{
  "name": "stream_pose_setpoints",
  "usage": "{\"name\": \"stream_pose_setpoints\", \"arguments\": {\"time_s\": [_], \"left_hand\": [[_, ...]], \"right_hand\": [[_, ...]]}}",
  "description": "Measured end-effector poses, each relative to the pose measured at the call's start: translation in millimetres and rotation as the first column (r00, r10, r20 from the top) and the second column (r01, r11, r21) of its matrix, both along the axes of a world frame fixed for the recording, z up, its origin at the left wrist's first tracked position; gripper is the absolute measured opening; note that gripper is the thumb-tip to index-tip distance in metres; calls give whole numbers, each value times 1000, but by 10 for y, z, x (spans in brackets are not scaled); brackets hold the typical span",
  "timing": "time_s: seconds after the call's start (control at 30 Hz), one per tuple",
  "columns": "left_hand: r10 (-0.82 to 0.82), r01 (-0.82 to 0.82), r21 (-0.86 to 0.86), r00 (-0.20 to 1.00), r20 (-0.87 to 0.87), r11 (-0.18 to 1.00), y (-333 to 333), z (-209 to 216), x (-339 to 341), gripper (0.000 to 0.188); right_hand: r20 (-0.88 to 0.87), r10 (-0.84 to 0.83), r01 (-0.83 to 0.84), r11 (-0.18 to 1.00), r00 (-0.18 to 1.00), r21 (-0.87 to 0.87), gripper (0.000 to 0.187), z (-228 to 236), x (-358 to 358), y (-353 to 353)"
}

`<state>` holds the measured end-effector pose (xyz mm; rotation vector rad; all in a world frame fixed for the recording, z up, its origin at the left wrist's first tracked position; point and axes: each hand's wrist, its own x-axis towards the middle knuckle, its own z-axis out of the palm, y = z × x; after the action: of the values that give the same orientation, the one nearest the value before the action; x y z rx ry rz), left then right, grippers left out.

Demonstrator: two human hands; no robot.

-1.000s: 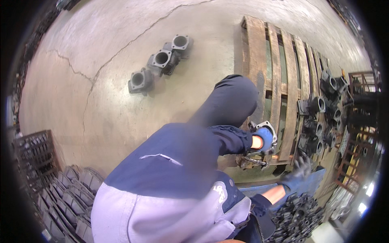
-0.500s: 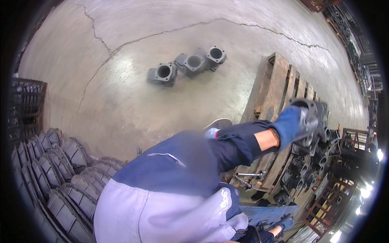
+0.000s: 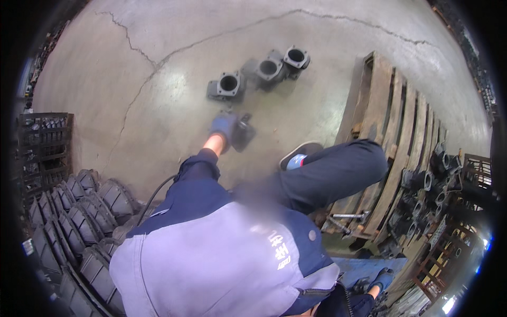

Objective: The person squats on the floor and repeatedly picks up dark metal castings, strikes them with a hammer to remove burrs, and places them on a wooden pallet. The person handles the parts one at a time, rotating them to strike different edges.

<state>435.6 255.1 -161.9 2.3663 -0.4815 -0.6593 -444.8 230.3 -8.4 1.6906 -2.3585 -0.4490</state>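
My left hand [image 3: 223, 130], in a blue glove, reaches out over the concrete floor and is closed on a dark metal casting [image 3: 244, 133], blurred by motion. Just beyond it stands a grey flanged casting [image 3: 228, 83] with a round bore facing up. To its right are two more such castings, one in the middle [image 3: 268, 67] and one farther right [image 3: 296, 56], close together. At the lower right my right hand [image 3: 384, 279], also gloved, is beside dark parts on a blue surface [image 3: 364, 265]; its fingers are too small to make out.
A wooden pallet [image 3: 381, 100] lies on the right, with many dark castings [image 3: 422, 201] along its far side. Ribbed metal parts [image 3: 79, 232] are stacked at the lower left, near a dark rack [image 3: 47, 142]. My bent leg [image 3: 332, 171] is between floor and pallet. A metal tool [image 3: 348, 215] lies on the pallet's near end.
My left hand has swung from above the pallet on the right to the floor area on the left, carrying the casting. My right hand stays at the lower right.
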Motion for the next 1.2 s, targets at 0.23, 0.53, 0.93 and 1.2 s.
{"name": "stream_pose_setpoints", "arguments": {"time_s": [0.23, 0.53, 0.93, 1.2], "left_hand": [[-114, -11, 633, 981, 157, 774, 998, -1006, 117, 42], [-258, 110, 650, 956, 136, 752, 1215, -1241, 397, 40], [-712, 467, 710, 699, 68, 526, -67, -1345, 1420, 44], [-285, 579, -526, 794, 537, 623, -3327, 685, -843, 57]], "right_hand": [[450, -503, 553, 833, 738, 26, 29, -150, -118, 265], [241, -404, 416, 909, 882, -1, 28, 25, -144, 672], [119, -632, 642, 745, 766, -179, 42, 730, -90, 1473], [629, -471, 781, 456, 619, -427, 51, 1399, 108, 2471]]}}
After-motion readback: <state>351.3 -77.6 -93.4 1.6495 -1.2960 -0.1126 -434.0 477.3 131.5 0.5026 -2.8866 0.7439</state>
